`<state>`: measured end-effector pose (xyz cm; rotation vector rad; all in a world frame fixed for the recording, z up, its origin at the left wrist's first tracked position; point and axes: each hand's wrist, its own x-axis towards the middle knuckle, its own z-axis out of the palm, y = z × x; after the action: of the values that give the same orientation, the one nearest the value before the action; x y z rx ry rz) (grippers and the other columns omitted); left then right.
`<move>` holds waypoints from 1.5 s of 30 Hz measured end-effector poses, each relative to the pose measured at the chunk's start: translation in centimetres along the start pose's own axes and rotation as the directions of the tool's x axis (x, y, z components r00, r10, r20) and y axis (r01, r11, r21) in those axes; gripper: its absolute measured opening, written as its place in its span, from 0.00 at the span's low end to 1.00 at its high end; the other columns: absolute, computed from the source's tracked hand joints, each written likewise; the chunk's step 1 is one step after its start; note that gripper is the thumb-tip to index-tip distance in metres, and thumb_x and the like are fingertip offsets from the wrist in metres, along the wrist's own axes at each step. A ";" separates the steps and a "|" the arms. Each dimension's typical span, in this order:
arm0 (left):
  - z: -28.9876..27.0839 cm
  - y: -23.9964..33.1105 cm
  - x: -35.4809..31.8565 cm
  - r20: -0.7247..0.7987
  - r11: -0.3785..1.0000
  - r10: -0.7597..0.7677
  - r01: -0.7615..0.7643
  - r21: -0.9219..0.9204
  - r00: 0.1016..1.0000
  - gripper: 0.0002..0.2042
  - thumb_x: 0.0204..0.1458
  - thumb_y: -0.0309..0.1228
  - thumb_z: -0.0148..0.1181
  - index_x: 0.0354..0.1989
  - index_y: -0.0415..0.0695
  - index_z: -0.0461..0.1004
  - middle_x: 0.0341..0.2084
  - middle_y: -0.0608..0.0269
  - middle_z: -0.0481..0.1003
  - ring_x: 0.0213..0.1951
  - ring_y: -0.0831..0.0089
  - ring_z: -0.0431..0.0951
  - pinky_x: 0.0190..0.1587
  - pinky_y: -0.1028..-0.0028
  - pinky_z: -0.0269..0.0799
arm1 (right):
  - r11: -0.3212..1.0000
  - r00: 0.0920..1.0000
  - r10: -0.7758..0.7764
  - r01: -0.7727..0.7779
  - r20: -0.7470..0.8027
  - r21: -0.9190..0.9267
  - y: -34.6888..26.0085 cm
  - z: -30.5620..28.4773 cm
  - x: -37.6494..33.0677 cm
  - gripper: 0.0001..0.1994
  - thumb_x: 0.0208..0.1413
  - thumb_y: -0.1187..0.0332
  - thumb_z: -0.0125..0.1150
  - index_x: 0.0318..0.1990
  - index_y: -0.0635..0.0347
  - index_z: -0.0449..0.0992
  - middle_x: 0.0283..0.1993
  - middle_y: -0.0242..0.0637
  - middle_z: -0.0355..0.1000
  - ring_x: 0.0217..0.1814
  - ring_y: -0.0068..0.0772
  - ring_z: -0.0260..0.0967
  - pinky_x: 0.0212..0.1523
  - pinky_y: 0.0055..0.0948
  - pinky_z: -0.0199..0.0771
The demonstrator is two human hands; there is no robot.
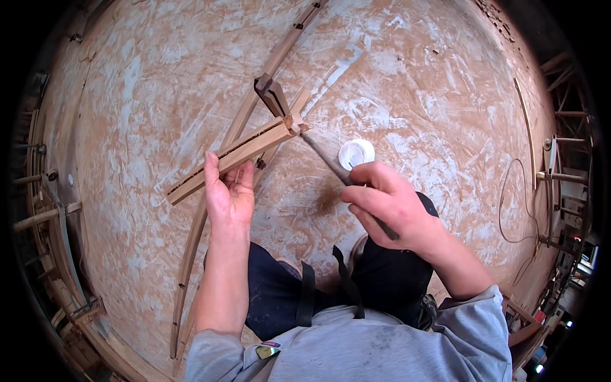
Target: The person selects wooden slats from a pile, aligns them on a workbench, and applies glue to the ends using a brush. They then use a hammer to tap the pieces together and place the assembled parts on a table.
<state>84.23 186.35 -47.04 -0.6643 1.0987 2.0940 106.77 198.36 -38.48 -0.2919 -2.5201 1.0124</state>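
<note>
My left hand [228,196] grips a straight, light-brown wooden bar [251,151], thumb on one side and fingers on the other. A dark groove runs along the bar, and its far end carries a cut joint with whitish stuff on it. In my right hand [393,205] is a long, grey, tapering stick [326,154], its tip touching or very close to that jointed end. Whether the tip is flat or bristled is too small to tell. A small white tub [372,151] with white contents stands just beyond my right hand.
Long curved wooden rails [186,274] lie under and left of the bar. A notched wooden piece [273,97] rests beyond it. The floor board [140,210] is smeared white. Wooden frames [48,223] line the left edge, and more frames [560,178] and a thin cable [501,207] lie right.
</note>
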 end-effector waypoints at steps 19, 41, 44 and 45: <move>0.2 0.0 -0.8 0.033 0.997 0.020 -0.023 0.072 0.999 0.14 0.48 0.37 0.66 0.37 0.43 0.71 0.30 0.61 0.71 0.33 0.71 0.73 0.38 0.68 0.80 | 0.932 0.962 0.261 -0.229 -0.082 0.280 1.6 -2.0 -0.9 0.08 0.50 0.81 0.55 0.38 0.65 0.73 0.38 0.39 0.68 0.39 0.32 0.67 0.40 0.27 0.66; 0.0 -0.4 -0.6 0.190 0.997 0.015 -0.030 0.073 0.982 0.11 0.50 0.34 0.63 0.37 0.41 0.72 0.35 0.58 0.75 0.37 0.68 0.77 0.40 0.65 0.80 | 0.629 0.834 0.549 -0.370 -0.054 0.684 2.3 -1.7 -1.1 0.08 0.58 0.76 0.51 0.41 0.70 0.74 0.36 0.37 0.71 0.33 0.21 0.71 0.29 0.18 0.72; -0.2 0.0 -0.5 0.170 0.996 0.008 -0.023 0.088 0.985 0.11 0.51 0.34 0.62 0.37 0.41 0.72 0.37 0.57 0.75 0.40 0.66 0.76 0.43 0.63 0.79 | 0.602 0.797 0.591 -0.335 -0.122 0.725 4.3 -3.0 -1.7 0.08 0.58 0.76 0.50 0.42 0.70 0.74 0.36 0.40 0.72 0.33 0.23 0.71 0.29 0.21 0.72; -0.1 0.0 -0.7 0.178 0.996 0.014 -0.028 0.079 0.984 0.11 0.52 0.33 0.61 0.37 0.40 0.71 0.37 0.56 0.74 0.41 0.65 0.76 0.45 0.61 0.78 | 0.530 0.762 0.634 -0.304 -0.132 0.792 5.0 -3.7 -2.2 0.09 0.58 0.76 0.49 0.42 0.71 0.74 0.36 0.41 0.72 0.32 0.23 0.71 0.30 0.21 0.73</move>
<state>84.69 186.06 -46.60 -0.4198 1.0875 2.0698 110.55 203.44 -40.17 -0.8809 -1.4639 1.8644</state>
